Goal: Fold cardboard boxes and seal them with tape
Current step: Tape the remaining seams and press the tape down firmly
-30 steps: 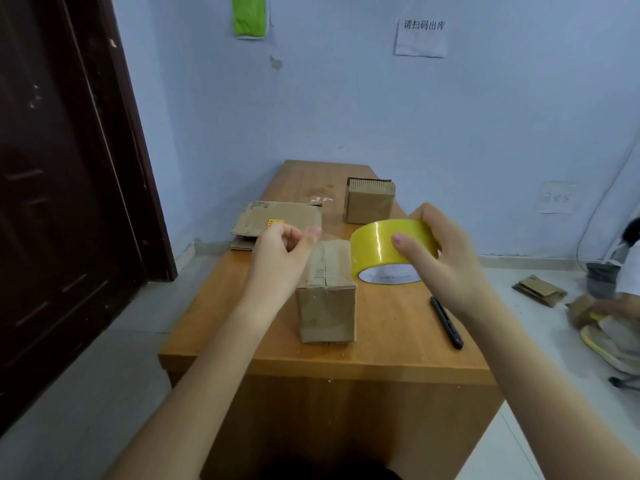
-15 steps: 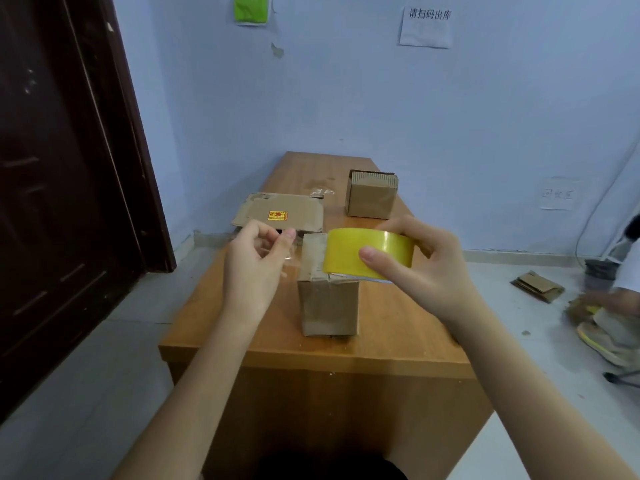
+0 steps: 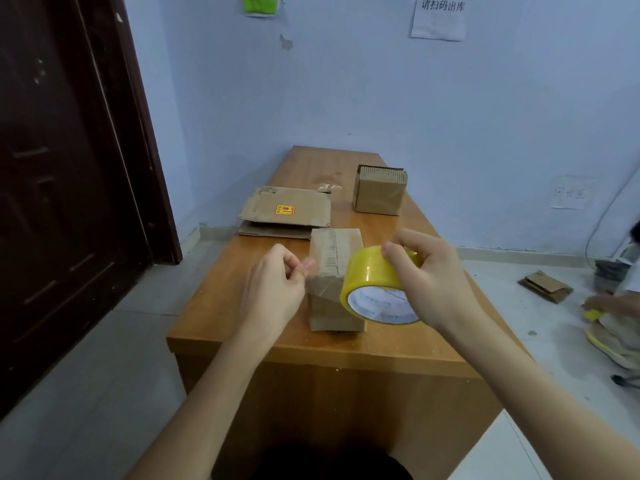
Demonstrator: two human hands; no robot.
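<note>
Taping step: the right hand grips the tape roll; the left hand pinches its free end beside the box; next, press it down.

1. The pale blue painted wall has a white paper sign, a green paper and another small white paper stuck on it.
2. A dark brown wooden door stands on the left.
3. The long orange-brown wooden table sits on a light grey tiled floor.
</note>
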